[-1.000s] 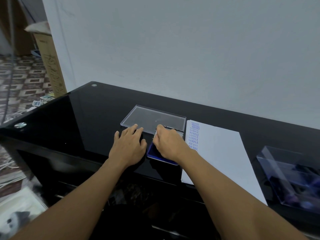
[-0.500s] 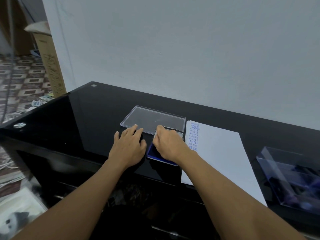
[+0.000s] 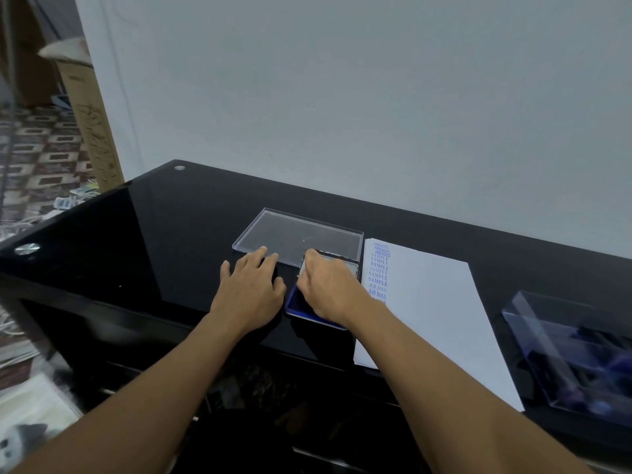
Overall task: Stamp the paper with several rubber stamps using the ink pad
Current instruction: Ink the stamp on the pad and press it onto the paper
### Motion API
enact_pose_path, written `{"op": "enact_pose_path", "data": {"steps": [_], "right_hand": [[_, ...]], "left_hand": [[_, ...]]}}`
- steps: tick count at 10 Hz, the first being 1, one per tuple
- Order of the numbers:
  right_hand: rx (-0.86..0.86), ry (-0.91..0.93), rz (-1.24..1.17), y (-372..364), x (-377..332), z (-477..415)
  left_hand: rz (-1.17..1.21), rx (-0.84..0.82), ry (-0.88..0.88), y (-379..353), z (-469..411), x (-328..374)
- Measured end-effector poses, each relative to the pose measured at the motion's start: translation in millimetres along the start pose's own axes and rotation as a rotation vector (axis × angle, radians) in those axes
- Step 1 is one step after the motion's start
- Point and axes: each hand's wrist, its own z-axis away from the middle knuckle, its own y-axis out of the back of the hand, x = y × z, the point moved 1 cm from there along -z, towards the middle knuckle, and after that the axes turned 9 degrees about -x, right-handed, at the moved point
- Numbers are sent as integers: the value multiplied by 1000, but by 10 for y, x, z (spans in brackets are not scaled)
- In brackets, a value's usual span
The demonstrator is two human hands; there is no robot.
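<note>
I read this as the inking step. Glossy black glass worktop (image 3: 171, 241). Flat white paper (image 3: 431, 309) lies just right of the pad, with blue prints down its left edge. Clear rigid box (image 3: 574, 354) far right, contents blurred. Clear flat lid (image 3: 297, 234) behind the shallow blue ink pad (image 3: 294, 304). Left hand (image 3: 249, 292) flat beside it, fingers straight. Right hand (image 3: 328, 289) on the pad, fingers curled round a stamp (image 3: 302, 268), only a pale edge showing. Next I'd lift straight and press squarely below the last print.

Left hand (image 3: 251, 295), right hand (image 3: 330, 292) bare; forearms (image 3: 164, 378) uncovered
</note>
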Motion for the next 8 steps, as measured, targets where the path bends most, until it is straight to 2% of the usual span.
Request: {"op": "enact_pose_path", "data": {"steps": [3, 8], "right_hand": [[19, -39, -120, -66, 59, -101], [38, -33, -122, -88, 65, -99]], "left_hand": [[10, -2, 5, 8, -5, 9], [41, -23, 26, 64, -23, 23]]}}
